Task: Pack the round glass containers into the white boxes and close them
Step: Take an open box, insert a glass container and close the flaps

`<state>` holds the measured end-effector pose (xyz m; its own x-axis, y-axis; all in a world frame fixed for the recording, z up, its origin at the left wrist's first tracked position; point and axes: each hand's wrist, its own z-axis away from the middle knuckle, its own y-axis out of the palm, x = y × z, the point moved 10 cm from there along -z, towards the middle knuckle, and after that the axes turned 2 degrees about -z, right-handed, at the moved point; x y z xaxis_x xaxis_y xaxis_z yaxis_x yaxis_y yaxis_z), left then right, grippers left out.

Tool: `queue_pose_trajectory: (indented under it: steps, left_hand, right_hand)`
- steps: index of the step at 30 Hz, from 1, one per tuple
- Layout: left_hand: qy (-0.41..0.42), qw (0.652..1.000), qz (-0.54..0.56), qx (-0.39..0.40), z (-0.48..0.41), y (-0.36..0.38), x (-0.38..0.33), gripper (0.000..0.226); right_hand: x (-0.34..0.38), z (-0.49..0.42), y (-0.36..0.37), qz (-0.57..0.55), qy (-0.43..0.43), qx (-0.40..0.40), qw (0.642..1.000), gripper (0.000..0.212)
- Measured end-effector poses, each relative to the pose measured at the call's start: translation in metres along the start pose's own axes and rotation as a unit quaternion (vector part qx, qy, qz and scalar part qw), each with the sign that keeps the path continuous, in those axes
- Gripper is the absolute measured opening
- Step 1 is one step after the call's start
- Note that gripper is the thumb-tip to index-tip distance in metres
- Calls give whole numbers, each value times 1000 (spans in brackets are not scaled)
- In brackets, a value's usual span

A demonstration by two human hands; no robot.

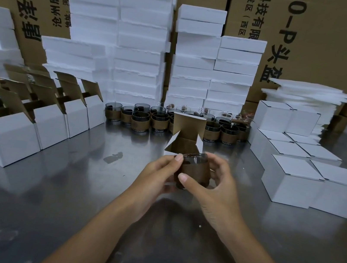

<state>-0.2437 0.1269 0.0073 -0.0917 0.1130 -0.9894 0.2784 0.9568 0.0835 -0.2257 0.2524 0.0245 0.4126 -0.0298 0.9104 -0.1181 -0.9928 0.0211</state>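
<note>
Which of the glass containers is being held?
The glass container gripped between the left hand and right hand, before the open white box; the others stand untouched in a row behind.

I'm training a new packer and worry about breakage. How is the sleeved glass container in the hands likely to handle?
Probably rigid but breakable: the glass container has a clear rim above its brown sleeve. The sleeve likely gives the right hand a less slippery hold than bare glass. Being round, it may roll if laid sideways on the metal table.

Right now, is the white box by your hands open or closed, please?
Open: the white box has its lid flap standing up, brown interior showing.
</note>
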Motion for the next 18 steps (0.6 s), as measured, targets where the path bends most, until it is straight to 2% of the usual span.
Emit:
queue_pose_trajectory:
  steps: [7, 18]
  left_hand:
    - [65, 996, -37, -48, 3, -9, -13, 54]
    - [152, 981, -107, -59, 5, -7, -30, 55]
  right_hand:
    - [7, 1, 7, 44, -39, 47, 997, 61]
    - [23, 2, 1, 131, -131, 9, 983, 62]
